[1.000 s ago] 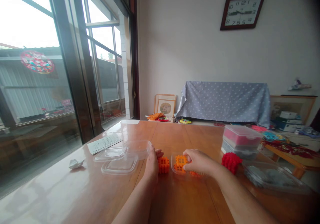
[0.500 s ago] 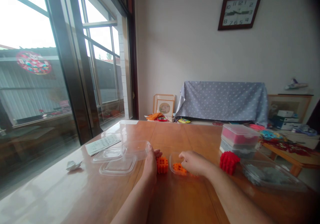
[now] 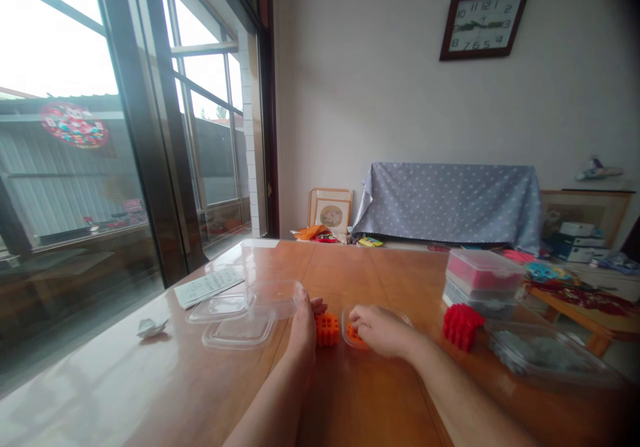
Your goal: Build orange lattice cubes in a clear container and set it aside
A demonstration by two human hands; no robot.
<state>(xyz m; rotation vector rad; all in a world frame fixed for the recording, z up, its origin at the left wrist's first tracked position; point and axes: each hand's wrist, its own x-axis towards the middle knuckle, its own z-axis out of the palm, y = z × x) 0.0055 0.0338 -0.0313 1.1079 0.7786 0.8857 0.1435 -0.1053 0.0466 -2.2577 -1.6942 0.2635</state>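
Observation:
My left hand point(image 3: 303, 325) rests on the wooden table point(image 3: 150, 380), fingers curled around the left side of an orange lattice cube point(image 3: 327, 329). My right hand point(image 3: 377, 328) lies palm down inside a shallow clear container point(image 3: 403, 316), pressing on flat orange lattice pieces point(image 3: 353, 333) that mostly sit hidden under its fingers. The two hands are a short gap apart at the table's middle.
Clear lids and an empty clear tub point(image 3: 245, 314) lie left of my hands, with a paper sheet point(image 3: 209, 286) and a crumpled white scrap point(image 3: 151, 327) beyond. A red lattice cube point(image 3: 462, 326), stacked lidded boxes point(image 3: 481, 280) and a clear tray point(image 3: 545, 354) stand to the right.
My right hand has lowered and slid left into the clear container, covering the orange pieces it held higher before. The left hand has stayed on the orange cube.

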